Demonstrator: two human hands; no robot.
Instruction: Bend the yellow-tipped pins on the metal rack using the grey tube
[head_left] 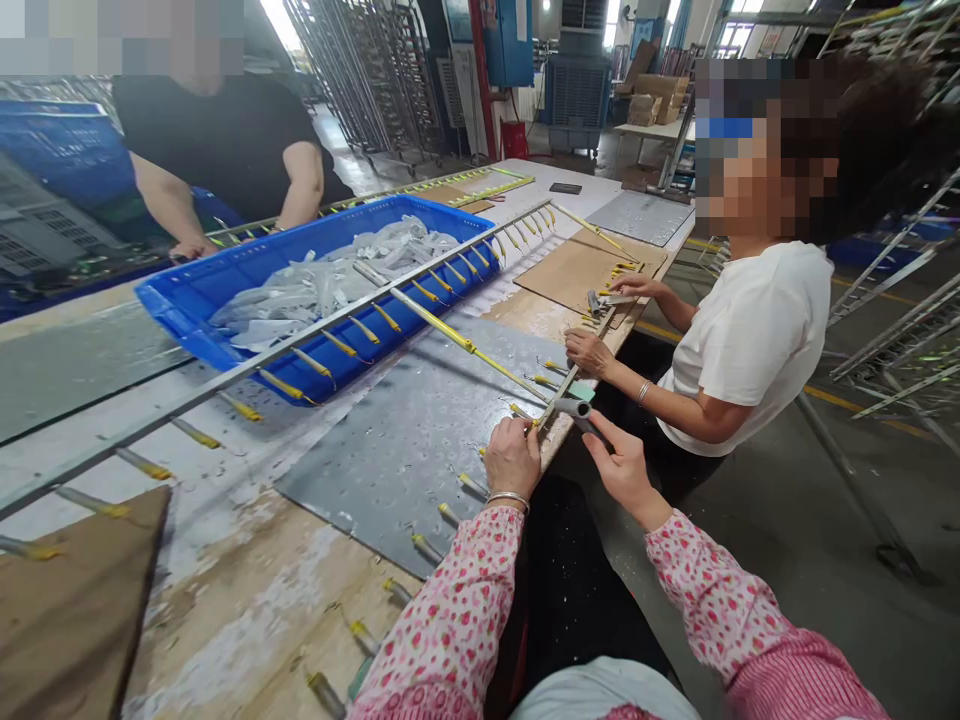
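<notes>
A long metal hanging rack (330, 318) with yellow-tipped pegs lies across the table and the blue bin. At its near side bar, my left hand (514, 458) is closed, fingertips pinching around a yellow-tipped peg, mostly hidden by the fingers. My right hand (621, 468) grips a short grey tube (576, 408) between thumb and fingers. The tube's open end points toward the side bar, just right of my left hand. Several more pegs (427, 548) line the bar toward me, partly under my left sleeve.
A blue bin (169, 300) holds many clear plastic pieces (322, 285). A co-worker in a white shirt (772, 340) works at the same rack on my right. Another person in black (225, 140) stands across the table. Cardboard sheets (75, 610) lie on the tabletop.
</notes>
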